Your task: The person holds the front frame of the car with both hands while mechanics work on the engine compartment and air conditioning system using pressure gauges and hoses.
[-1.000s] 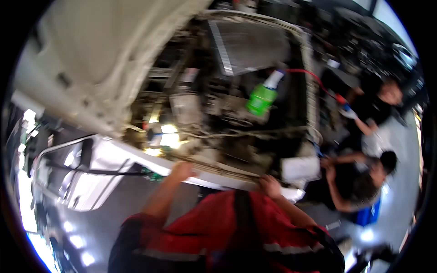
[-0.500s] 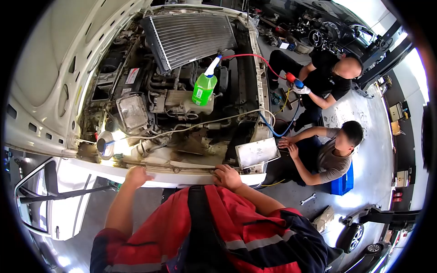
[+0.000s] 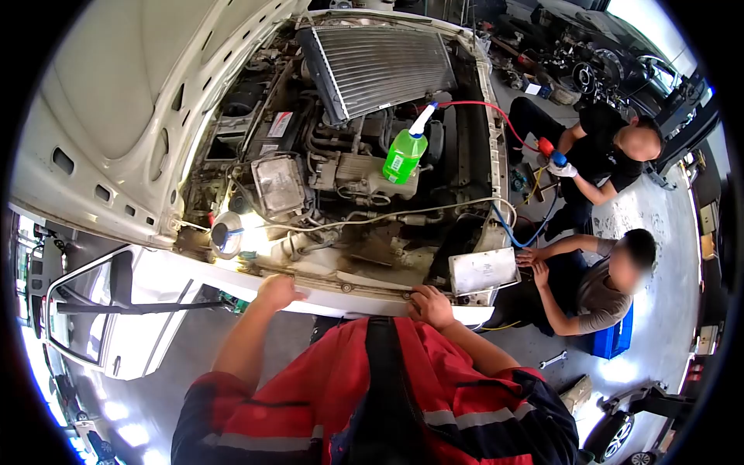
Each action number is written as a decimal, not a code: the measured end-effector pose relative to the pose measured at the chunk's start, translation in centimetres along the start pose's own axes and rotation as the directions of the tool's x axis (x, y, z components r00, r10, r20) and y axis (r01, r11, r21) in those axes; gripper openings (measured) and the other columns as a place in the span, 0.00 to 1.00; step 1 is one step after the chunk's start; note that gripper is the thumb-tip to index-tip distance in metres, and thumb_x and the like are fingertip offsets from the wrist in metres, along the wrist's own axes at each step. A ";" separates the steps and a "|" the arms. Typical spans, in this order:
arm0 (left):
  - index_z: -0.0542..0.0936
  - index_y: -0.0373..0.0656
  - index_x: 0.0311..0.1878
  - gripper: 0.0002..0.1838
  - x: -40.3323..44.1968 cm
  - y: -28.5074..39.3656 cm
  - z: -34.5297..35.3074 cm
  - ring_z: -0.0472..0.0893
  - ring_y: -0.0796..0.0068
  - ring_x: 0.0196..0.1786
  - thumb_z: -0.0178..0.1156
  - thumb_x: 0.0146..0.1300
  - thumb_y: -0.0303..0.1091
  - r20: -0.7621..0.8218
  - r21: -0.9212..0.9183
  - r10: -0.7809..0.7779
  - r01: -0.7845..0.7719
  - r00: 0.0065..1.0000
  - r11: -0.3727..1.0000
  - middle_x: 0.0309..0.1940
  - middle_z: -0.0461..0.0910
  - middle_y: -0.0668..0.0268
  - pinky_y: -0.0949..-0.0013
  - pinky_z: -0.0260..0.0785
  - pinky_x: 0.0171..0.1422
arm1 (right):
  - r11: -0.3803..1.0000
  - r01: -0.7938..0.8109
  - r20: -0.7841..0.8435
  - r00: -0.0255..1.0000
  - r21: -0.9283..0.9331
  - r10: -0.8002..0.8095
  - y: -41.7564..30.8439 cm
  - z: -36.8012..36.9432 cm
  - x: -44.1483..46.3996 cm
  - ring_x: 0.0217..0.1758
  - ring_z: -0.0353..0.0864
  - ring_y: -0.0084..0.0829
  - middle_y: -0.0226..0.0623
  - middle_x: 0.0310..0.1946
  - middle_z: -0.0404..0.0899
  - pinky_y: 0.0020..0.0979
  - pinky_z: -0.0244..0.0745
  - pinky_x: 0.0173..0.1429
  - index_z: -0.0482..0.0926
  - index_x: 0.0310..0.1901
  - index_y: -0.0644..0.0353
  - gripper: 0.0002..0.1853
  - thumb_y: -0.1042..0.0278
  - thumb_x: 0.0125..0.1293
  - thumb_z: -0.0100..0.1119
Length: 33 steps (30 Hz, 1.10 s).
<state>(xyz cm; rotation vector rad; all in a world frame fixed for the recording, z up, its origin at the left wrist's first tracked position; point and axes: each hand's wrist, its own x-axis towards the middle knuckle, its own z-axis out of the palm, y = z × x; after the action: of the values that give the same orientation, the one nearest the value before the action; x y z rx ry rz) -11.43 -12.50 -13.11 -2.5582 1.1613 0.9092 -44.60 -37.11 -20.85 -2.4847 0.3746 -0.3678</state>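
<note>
As the right hand point(image 3: 432, 308) met the fender point(image 3: 353, 304), so did the left hand point(image 3: 279, 294)

Though the right hand's fingers bent over the fender, whether they clamped it I could not tell. The left hand's thumb stuck out there; its closure, too, I could not tell. The fender lay between jacket point(image 3: 314, 376) and engine point(image 3: 353, 174).

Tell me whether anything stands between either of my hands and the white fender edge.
Nothing visible does. The left hand and right hand both rest at the fender edge. The pale box-shaped part sits right of the right hand, and the lamp is beyond the left one; neither intervenes.
</note>
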 end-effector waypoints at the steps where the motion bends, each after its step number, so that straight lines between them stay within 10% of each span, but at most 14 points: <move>1: 0.84 0.40 0.26 0.27 -0.1 0.1 0.0 0.82 0.54 0.36 0.67 0.47 0.60 0.001 -0.013 -0.011 0.011 1.000 1.000 0.27 0.82 0.53 0.56 0.72 0.45 | 1.000 0.000 -0.005 1.000 0.003 0.000 0.0 0.1 0.1 0.47 0.76 0.43 0.41 0.45 0.77 0.40 0.74 0.50 0.78 0.37 0.59 0.12 0.59 0.56 0.60; 33: 0.83 0.40 0.29 0.25 -0.8 0.6 -0.7 0.82 0.56 0.37 0.68 0.48 0.58 -0.014 -0.085 -0.069 0.067 0.998 0.994 0.28 0.82 0.55 0.57 0.72 0.45 | 0.999 0.038 -0.071 0.997 -0.020 -0.040 0.2 0.4 0.5 0.45 0.77 0.41 0.39 0.43 0.77 0.39 0.75 0.47 0.78 0.34 0.59 0.11 0.60 0.56 0.60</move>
<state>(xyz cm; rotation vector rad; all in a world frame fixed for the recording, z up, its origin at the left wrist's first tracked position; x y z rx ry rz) -11.95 -12.75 -12.00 -2.6591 1.0546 0.9418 -44.03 -37.26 -21.24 -2.5052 0.3601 -0.4718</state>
